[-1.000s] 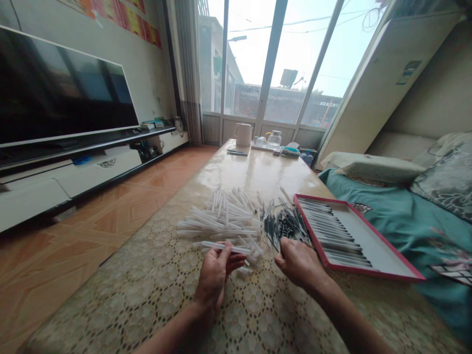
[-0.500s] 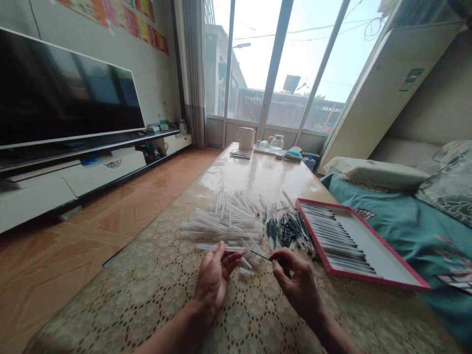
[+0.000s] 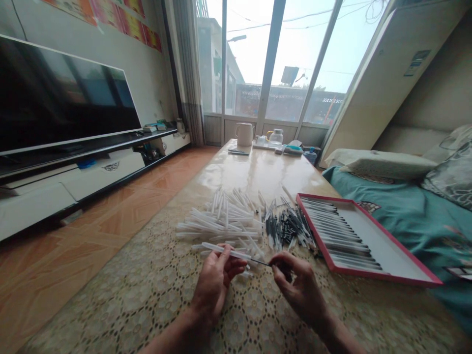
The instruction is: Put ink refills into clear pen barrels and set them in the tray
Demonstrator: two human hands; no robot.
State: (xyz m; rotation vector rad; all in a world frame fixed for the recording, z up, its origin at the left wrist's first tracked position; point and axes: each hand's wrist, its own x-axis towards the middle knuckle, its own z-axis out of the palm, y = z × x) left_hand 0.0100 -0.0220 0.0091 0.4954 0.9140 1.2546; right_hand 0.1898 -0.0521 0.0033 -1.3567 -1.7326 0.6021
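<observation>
My left hand [image 3: 214, 278] pinches a white pen barrel [image 3: 239, 254] between thumb and fingers, its right end pointing toward the other hand. A thin dark pen refill [image 3: 260, 263] is held by my right hand [image 3: 300, 282], its far end meeting the barrel's right end. How deep the refill sits inside cannot be made out. Just beyond my left hand lies a heap of white pen barrels [image 3: 217, 226]. To its right is a pile of black and clear pen parts [image 3: 285, 228].
A shallow box with a pink-red rim [image 3: 383, 277] stands at the right, holding a row of pens [image 3: 339, 233]. Farther along the patterned table [image 3: 147, 295] are a beige kettle [image 3: 244, 134] and a glass pitcher [image 3: 276, 136]. A teal-covered couch [image 3: 391, 196] borders the right side.
The refill in my right hand has come to the right end of the barrel in my left hand; before, a gap showed between them. The view has shifted slightly.
</observation>
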